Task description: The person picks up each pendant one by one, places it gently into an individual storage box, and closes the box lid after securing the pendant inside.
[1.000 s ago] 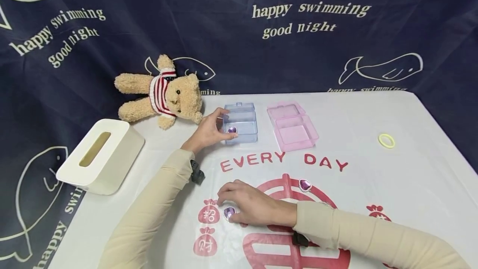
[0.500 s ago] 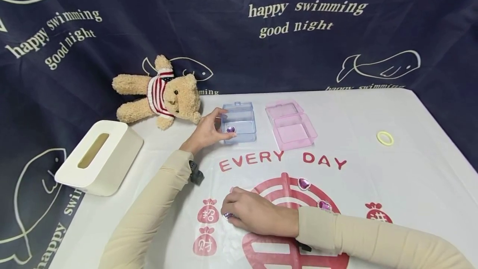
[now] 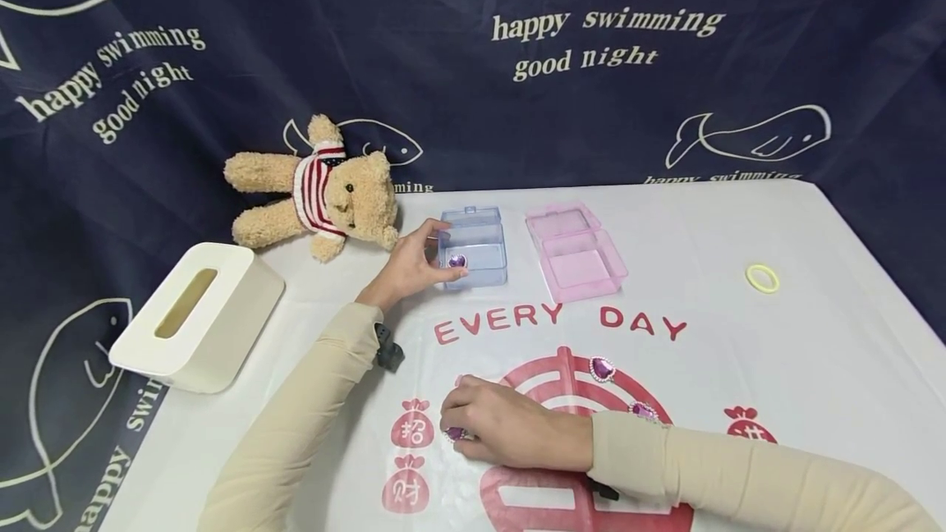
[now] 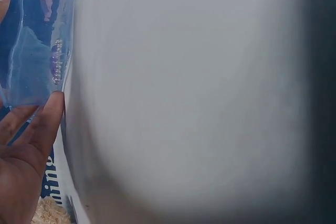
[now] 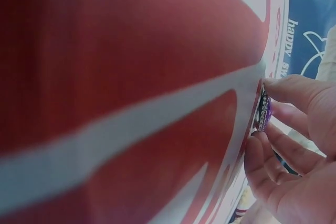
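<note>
My left hand (image 3: 408,266) grips the left side of an open blue clear plastic box (image 3: 486,276), thumb at the front and fingers behind. A purple heart-shaped gem with a beaded rim (image 3: 457,262) lies inside that box, and its edge shows through the wall in the left wrist view. Lower down, my right hand (image 3: 510,427) pinches another purple heart gem (image 5: 263,113) at the tablecloth, and the fingers partly cover it. Two more gems, one heart-shaped (image 3: 602,369) and one partly hidden by the right sleeve (image 3: 643,411), lie on the printed red pattern.
An open pink plastic box (image 3: 585,265) stands right of the blue one. A yellow ring (image 3: 762,278) lies far right. At the left are a white tissue box (image 3: 244,323) and a teddy bear (image 3: 318,187) on its side. A dark blue curtain (image 3: 473,130) hangs behind.
The right hand's fingers have closed around the gem that lay beneath them. Its sleeve has dropped slightly, uncovering another gem behind the forearm. The left hand stays on the blue box.
</note>
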